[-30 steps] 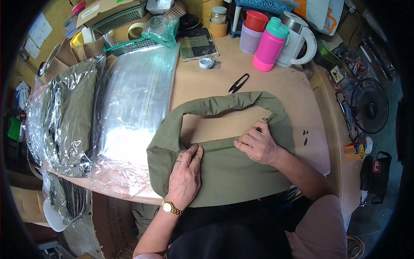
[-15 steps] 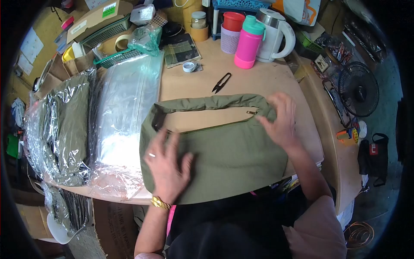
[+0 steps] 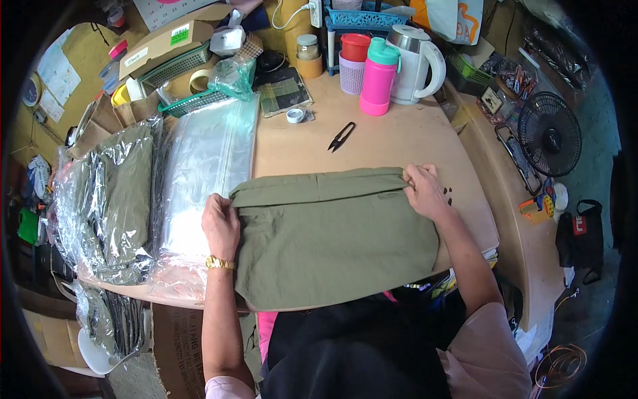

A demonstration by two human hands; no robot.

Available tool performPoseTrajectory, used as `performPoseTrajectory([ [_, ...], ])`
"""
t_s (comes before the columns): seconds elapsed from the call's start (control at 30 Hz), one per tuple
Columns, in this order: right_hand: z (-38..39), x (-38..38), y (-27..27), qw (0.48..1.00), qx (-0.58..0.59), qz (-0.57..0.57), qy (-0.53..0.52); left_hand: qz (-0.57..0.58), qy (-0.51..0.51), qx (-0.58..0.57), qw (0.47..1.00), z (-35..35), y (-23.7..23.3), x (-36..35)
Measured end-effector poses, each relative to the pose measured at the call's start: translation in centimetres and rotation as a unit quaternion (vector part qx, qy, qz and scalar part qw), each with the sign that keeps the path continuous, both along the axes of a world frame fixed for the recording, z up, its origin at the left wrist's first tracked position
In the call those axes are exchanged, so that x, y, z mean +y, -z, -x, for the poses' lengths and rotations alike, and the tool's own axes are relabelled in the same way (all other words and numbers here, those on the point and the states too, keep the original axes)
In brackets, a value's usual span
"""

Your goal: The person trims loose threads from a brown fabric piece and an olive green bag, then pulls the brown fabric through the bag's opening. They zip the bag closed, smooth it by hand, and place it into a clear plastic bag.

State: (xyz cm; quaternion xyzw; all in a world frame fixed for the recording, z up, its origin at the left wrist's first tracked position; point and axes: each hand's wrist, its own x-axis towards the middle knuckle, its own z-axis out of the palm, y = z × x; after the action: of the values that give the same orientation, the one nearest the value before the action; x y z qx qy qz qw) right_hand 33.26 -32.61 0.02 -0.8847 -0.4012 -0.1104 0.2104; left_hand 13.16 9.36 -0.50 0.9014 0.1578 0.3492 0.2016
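Note:
An olive green fabric bag (image 3: 335,249) lies flat at the front of the table, its top band folded down against the body so the wide opening no longer shows. My left hand (image 3: 221,227) is closed on the upper left corner of the bag, thumb on top. At the upper right corner, my right hand (image 3: 424,189) pinches the cloth. Between the hands the top edge looks stretched nearly straight. Black thread snips (image 3: 341,137) rest on the table beyond the bag.
Clear plastic sleeves (image 3: 209,159) and plastic-wrapped olive bags (image 3: 113,199) lie to the left. A pink bottle (image 3: 377,80), a white kettle (image 3: 407,73) and a tape roll (image 3: 295,116) stand at the back. A black fan (image 3: 550,136) is at the right.
Both hands went from loose, spread fingers to gripping the bag's upper corners. The left hand moved left and up. The bag's gaping opening has closed, its band now lying against the body.

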Motion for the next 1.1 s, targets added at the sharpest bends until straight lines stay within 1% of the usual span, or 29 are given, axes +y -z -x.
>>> performPoseTrajectory([
  [0.03, -0.1, 0.4, -0.6, 0.997, 0.060, -0.010, 0.043, 0.127, -0.032, 0.090, 0.987, -0.1, -1.1, -0.2],
  [0.07, 0.0, 0.7, -1.2, 0.989, 0.120, -0.022, 0.088, 0.124, -0.027, 0.091, 0.988, 0.4, -3.0, -1.3],
  [0.1, 1.1, 1.0, -2.2, 0.988, 0.120, -0.026, 0.095, 0.032, -0.002, 0.052, 0.998, 1.0, -5.5, -3.2],
  [0.13, 2.6, 1.5, -3.6, 0.994, 0.041, -0.063, 0.083, -0.058, 0.026, 0.012, 0.998, 1.5, -7.2, -5.3],
  [0.17, 4.2, 1.9, -4.6, 0.992, -0.038, -0.096, 0.072, -0.070, 0.096, 0.071, 0.990, 2.1, -7.7, -7.5],
  [0.2, 6.3, 2.5, -4.9, 0.992, -0.038, -0.093, 0.082, -0.082, 0.166, 0.129, 0.974, 3.0, -7.8, -10.0],
  [0.23, 8.5, 3.1, -4.9, 0.999, -0.047, 0.001, -0.020, -0.086, 0.198, 0.196, 0.957, 3.7, -7.9, -14.0],
  [0.27, 9.8, 3.2, -4.9, 0.987, -0.054, 0.093, -0.120, -0.092, 0.228, 0.261, 0.934, 4.2, -7.8, -16.9],
  [0.3, 8.9, 2.4, -4.1, 0.988, -0.053, 0.094, -0.110, -0.095, 0.237, 0.260, 0.931, 4.3, -6.4, -17.5],
  [0.33, 7.0, 1.3, -2.4, 0.982, -0.112, 0.141, -0.065, -0.099, 0.260, 0.287, 0.917, 4.2, -4.0, -18.0],
  [0.37, 6.0, 0.1, -1.4, 0.968, -0.165, 0.190, -0.020, -0.100, 0.284, 0.317, 0.900, 4.6, -2.5, -18.5],
  [0.4, 5.5, -1.0, -2.1, 0.968, -0.154, 0.196, -0.011, -0.098, 0.297, 0.322, 0.894, 5.0, -2.6, -18.8],
  [0.43, 4.7, -1.9, -3.6, 0.987, -0.087, 0.130, 0.039, -0.099, 0.301, 0.314, 0.895, 4.9, -3.4, -18.8],
  [0.47, 4.8, -2.7, -4.9, 0.994, -0.019, 0.064, 0.086, -0.096, 0.302, 0.309, 0.897, 5.0, -4.1, -18.8],
  [0.5, 6.1, -2.9, -5.7, 0.992, 0.105, -0.057, 0.028, -0.083, 0.315, 0.293, 0.899, 5.3, -4.6, -18.9],
  [0.53, 7.5, -3.2, -6.4, 0.992, 0.109, -0.055, 0.030, -0.080, 0.318, 0.296, 0.897, 5.9, -5.3, -18.9],
  [0.57, 9.2, -3.4, -7.0, 0.991, 0.110, -0.002, -0.081, -0.104, 0.319, 0.323, 0.885, 6.4, -6.1, -18.7],
  [0.6, 10.6, -3.5, -7.4, 0.974, 0.110, 0.051, -0.192, -0.129, 0.319, 0.348, 0.872, 7.0, -6.8, -18.2],
  [0.63, 11.6, -3.8, -7.6, 0.974, 0.109, 0.051, -0.191, -0.102, 0.304, 0.349, 0.881, 7.9, -7.0, -17.2],
  [0.7, 12.9, -4.9, -7.6, 0.983, 0.069, 0.086, -0.148, -0.091, 0.277, 0.303, 0.908, 9.6, -6.8, -14.5],
  [0.73, 12.6, -5.6, -6.9, 0.982, 0.072, 0.087, -0.150, -0.086, 0.261, 0.287, 0.918, 10.3, -6.6, -13.2],
  [0.8, 11.3, -6.7, -4.8, 0.993, 0.016, 0.057, -0.100, -0.090, 0.217, 0.280, 0.931, 11.0, -6.7, -11.4],
  [0.83, 11.0, -6.4, -4.5, 0.997, 0.019, -0.001, -0.071, -0.094, 0.203, 0.265, 0.938, 11.2, -7.0, -10.8],
  [0.87, 10.7, -5.9, -4.6, 0.997, 0.015, -0.003, -0.072, -0.087, 0.212, 0.225, 0.947, 11.2, -6.9, -9.9],
  [0.93, 10.1, -5.0, -4.9, 0.987, 0.081, -0.134, -0.035, -0.048, 0.183, 0.160, 0.969, 11.0, -5.8, -8.7],
  [0.97, 9.6, -5.0, -4.8, 0.987, 0.078, -0.134, -0.039, -0.049, 0.179, 0.157, 0.970, 10.9, -5.5, -8.6],
  [1.03, 8.8, -5.1, -4.6, 0.986, 0.119, 0.032, -0.113, 0.012, 0.208, 0.162, 0.965, 10.4, -5.5, -8.4],
  [1.07, 8.7, -5.1, -4.7, 0.986, 0.116, 0.033, -0.116, 0.012, 0.205, 0.158, 0.966, 10.5, -4.9, -8.1],
  [1.1, 8.8, -5.0, -4.9, 0.988, 0.081, 0.066, -0.113, 0.037, 0.202, 0.186, 0.961, 10.5, -3.9, -7.6],
])
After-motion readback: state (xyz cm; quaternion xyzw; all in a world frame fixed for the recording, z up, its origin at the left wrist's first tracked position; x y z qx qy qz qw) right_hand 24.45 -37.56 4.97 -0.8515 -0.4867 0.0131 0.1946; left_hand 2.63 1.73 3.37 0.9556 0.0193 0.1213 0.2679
